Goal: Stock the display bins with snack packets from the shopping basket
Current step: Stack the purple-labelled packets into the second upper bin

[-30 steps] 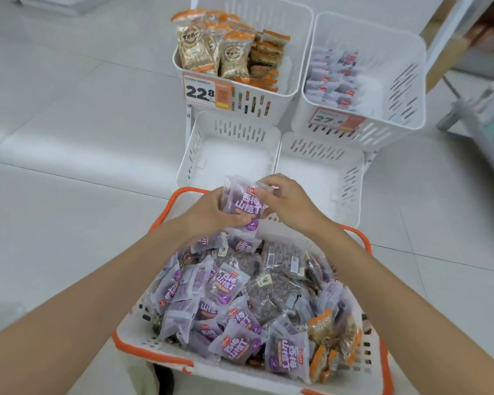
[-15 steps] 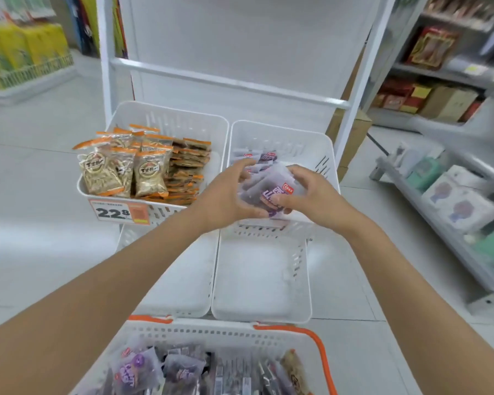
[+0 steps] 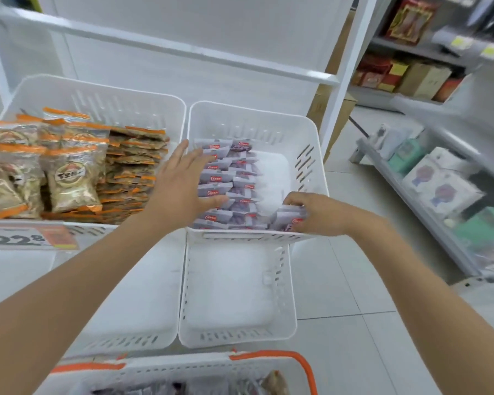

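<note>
The upper right display bin [image 3: 311,143] holds rows of purple snack packets [image 3: 234,178]. My left hand [image 3: 183,183] lies flat with straight fingers on the left row of those packets. My right hand [image 3: 314,213] grips a few purple packets [image 3: 288,219] at the bin's front right corner, inside the rim. The white shopping basket [image 3: 183,372] with orange handles shows at the bottom edge, with a few packets visible inside.
The upper left bin [image 3: 103,92] is full of orange-striped seed packets [image 3: 72,172] and carries a price tag [image 3: 29,238]. Two lower white bins [image 3: 234,337] stand below. White shelf posts rise behind; a stocked shelf [image 3: 439,178] runs along the right.
Both hands carried the purple packets from the basket up into the upper right bin. My left hand has let go and now lies flat on the stocked row; my right hand lowered its packets to the front corner.
</note>
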### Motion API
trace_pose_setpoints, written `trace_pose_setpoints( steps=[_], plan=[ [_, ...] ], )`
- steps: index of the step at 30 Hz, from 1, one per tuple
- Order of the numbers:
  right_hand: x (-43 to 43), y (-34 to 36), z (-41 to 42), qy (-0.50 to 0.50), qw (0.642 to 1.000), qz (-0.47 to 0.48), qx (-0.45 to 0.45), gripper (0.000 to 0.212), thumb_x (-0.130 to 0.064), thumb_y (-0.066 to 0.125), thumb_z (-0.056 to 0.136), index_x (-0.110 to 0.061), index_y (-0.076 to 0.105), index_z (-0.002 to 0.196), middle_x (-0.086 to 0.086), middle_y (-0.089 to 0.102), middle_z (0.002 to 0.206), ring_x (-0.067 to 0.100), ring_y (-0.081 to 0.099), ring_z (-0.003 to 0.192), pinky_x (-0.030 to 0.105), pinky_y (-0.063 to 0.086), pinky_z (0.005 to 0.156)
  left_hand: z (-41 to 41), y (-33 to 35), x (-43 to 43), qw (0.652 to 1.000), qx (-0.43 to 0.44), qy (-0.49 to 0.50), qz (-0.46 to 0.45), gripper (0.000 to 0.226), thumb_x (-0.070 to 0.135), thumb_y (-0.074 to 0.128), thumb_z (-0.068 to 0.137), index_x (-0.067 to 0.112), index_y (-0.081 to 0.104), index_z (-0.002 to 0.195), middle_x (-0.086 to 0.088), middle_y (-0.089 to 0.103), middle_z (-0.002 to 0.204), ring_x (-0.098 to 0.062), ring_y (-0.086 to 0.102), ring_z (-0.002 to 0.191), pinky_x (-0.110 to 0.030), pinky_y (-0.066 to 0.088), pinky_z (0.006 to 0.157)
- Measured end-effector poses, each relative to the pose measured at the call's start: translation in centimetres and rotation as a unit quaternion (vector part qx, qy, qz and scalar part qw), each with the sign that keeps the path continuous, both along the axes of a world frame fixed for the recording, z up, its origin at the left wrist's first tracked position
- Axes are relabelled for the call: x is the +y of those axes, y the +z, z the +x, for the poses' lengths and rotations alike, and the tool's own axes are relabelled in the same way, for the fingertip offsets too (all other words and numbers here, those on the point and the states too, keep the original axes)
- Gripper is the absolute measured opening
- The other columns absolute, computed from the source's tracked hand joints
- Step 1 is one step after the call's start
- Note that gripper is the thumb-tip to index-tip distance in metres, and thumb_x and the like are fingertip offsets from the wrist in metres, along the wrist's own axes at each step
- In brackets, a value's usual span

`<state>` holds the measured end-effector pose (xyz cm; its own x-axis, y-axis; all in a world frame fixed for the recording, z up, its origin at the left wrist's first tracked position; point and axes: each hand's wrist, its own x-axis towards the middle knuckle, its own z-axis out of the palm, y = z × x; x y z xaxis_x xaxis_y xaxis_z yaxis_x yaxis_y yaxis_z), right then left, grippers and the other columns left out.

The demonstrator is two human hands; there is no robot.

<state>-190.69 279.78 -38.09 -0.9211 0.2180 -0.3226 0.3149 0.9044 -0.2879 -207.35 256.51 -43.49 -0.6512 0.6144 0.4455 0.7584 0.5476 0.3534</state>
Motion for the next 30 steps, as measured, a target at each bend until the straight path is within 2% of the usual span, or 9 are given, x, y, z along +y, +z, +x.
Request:
trace_pose_setpoints(
  steps=[4, 7, 12, 16, 20, 22, 24, 26, 30],
  plan=[
    [0.5, 1.0, 0.6, -0.069, 0.973, -0.213, -0.064, 0.035, -0.048, 0.071, 0.081, -0.030, 0.063, 0.110, -0.010, 0.067, 0.107, 0.014, 0.066, 0.100, 0.029, 0.051, 0.090, 0.2, -0.1, 0.0, 1.000, -0.012, 0.001, 0.004, 0.083, 0.064, 0.067, 0.078, 0.026, 0.039, 0.146, 0.000, 0.038, 0.154, -0.019, 0.004, 0.151, -0.044, 0.012, 0.121],
    [0.3, 0.8, 0.4, -0.085, 0.972, -0.217, -0.042, 0.027, -0.037, 0.070, 0.088, -0.020, 0.062, 0.107, -0.003, 0.065, 0.112, 0.011, 0.065, 0.086, 0.020, 0.050, 0.072, 0.3, 0.1, 0.0, 1.000, -0.021, 0.005, 0.006, 0.080, 0.062, 0.067, 0.079, 0.025, 0.041, 0.145, 0.001, 0.039, 0.154, -0.017, 0.003, 0.151, -0.043, 0.011, 0.121],
    [-0.5, -1.0, -1.0, -0.090, 0.985, -0.116, -0.087, 0.027, -0.035, 0.064, 0.092, -0.025, 0.054, 0.115, 0.004, 0.054, 0.125, 0.016, 0.055, 0.099, 0.028, 0.046, 0.087, 0.4, 0.2, -0.1, 1.000, -0.019, 0.003, 0.009, 0.072, 0.059, 0.070, 0.079, 0.023, 0.048, 0.137, 0.001, 0.045, 0.149, -0.019, 0.005, 0.151, -0.046, 0.016, 0.119],
    [-1.2, 0.0, -1.6, -0.133, 0.971, -0.162, -0.118, 0.020, -0.029, 0.061, 0.093, -0.028, 0.058, 0.113, 0.002, 0.059, 0.115, 0.012, 0.051, 0.087, 0.024, 0.037, 0.069, 1.4, 0.7, -0.3, 0.999, -0.029, 0.020, -0.016, 0.061, 0.056, 0.065, 0.085, 0.025, 0.050, 0.136, 0.002, 0.041, 0.152, -0.018, 0.007, 0.151, -0.045, 0.006, 0.120],
    [-3.1, 0.2, 0.2, -0.112, 0.973, -0.119, 0.165, 0.025, -0.018, 0.067, 0.089, -0.023, 0.061, 0.113, 0.000, 0.053, 0.129, 0.011, 0.050, 0.108, 0.025, 0.039, 0.087, 5.0, 1.2, -1.3, 0.999, -0.025, -0.017, 0.034, 0.043, 0.047, 0.069, 0.086, 0.028, 0.060, 0.124, 0.007, 0.054, 0.138, -0.019, 0.033, 0.140, -0.040, 0.015, 0.115],
    [-6.4, -0.2, 2.2, -0.105, 0.937, -0.155, 0.293, 0.021, -0.009, 0.063, 0.088, -0.024, 0.061, 0.103, -0.003, 0.060, 0.119, 0.006, 0.055, 0.101, 0.019, 0.043, 0.086, 7.5, 1.2, -2.5, 0.996, -0.038, -0.046, 0.066, 0.036, 0.041, 0.073, 0.084, 0.025, 0.065, 0.116, 0.006, 0.062, 0.124, -0.021, 0.046, 0.125, -0.040, 0.031, 0.106],
    [-9.9, -1.2, 4.8, -0.097, 0.917, -0.197, 0.332, 0.020, -0.002, 0.059, 0.088, -0.021, 0.062, 0.094, -0.008, 0.063, 0.099, -0.004, 0.056, 0.079, 0.012, 0.043, 0.070, 10.3, 0.3, -4.1, 0.993, -0.058, -0.072, 0.071, 0.033, 0.037, 0.074, 0.084, 0.022, 0.066, 0.113, 0.005, 0.066, 0.117, -0.022, 0.052, 0.117, -0.041, 0.039, 0.100],
    [-12.3, -3.7, 7.5, -0.079, 0.931, -0.215, 0.285, 0.019, -0.002, 0.059, 0.089, -0.021, 0.064, 0.091, -0.010, 0.063, 0.094, -0.002, 0.057, 0.073, 0.015, 0.045, 0.067, 12.8, -1.5, -6.3, 0.992, -0.082, -0.081, 0.051, 0.033, 0.037, 0.073, 0.085, 0.022, 0.066, 0.114, 0.005, 0.066, 0.118, -0.022, 0.053, 0.115, -0.041, 0.040, 0.100],
    [-14.6, -11.7, 13.4, -0.021, 0.975, -0.210, 0.064, 0.016, -0.012, 0.064, 0.089, -0.024, 0.065, 0.101, -0.006, 0.064, 0.107, 0.010, 0.061, 0.091, 0.028, 0.052, 0.083, 16.8, -6.5, -12.1, 0.982, -0.183, -0.054, 0.006, 0.032, 0.038, 0.071, 0.087, 0.025, 0.063, 0.115, 0.008, 0.062, 0.121, -0.018, 0.053, 0.113, -0.038, 0.041, 0.100]
  ],
)
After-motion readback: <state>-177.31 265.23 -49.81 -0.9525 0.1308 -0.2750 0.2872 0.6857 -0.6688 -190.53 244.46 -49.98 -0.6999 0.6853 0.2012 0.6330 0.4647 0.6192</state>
